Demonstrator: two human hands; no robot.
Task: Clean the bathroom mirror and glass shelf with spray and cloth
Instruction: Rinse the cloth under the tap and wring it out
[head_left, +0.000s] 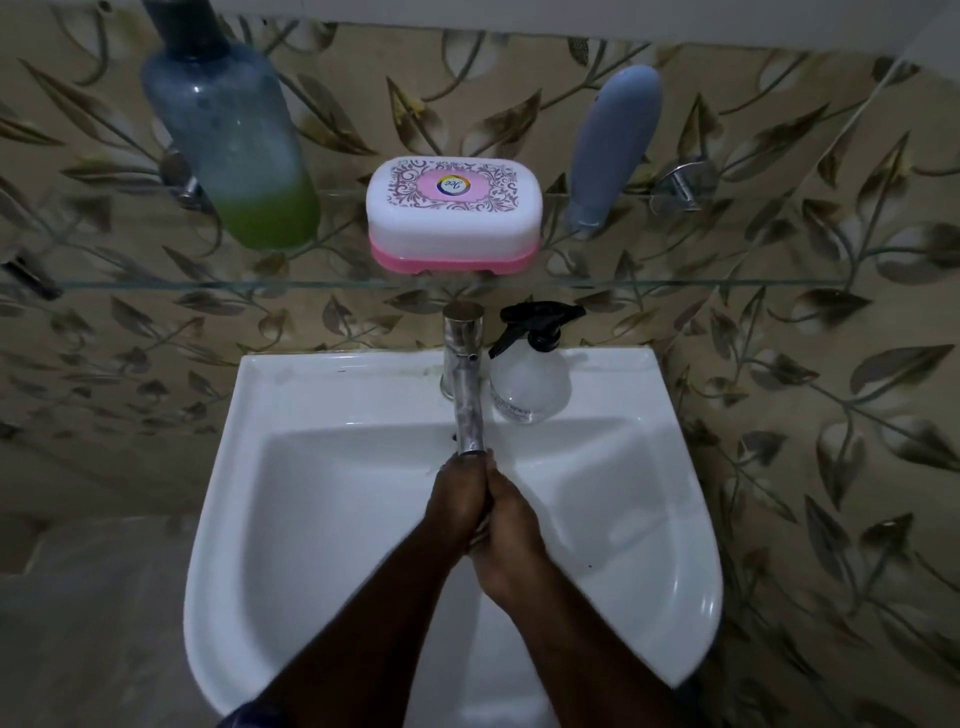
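Both my hands are under the tap (464, 379) spout, over the basin of the sink (322, 519). My left hand (457, 499) and right hand (506, 540) press palm to palm, and I can't tell whether either grip is curled on anything; no cloth shows. This looks like a rinse, either before the cleaning or after it. The spray bottle (530, 374) stands just right of the tap on the sink's back ledge, untouched. Above the tap runs the glass shelf (675, 282), carrying a soap box (451, 213), a green-filled bottle (239, 145) and a blue tube (613, 150). The mirror's out of view. Next I'd say: part my hands and reach right of the tap for the spray.
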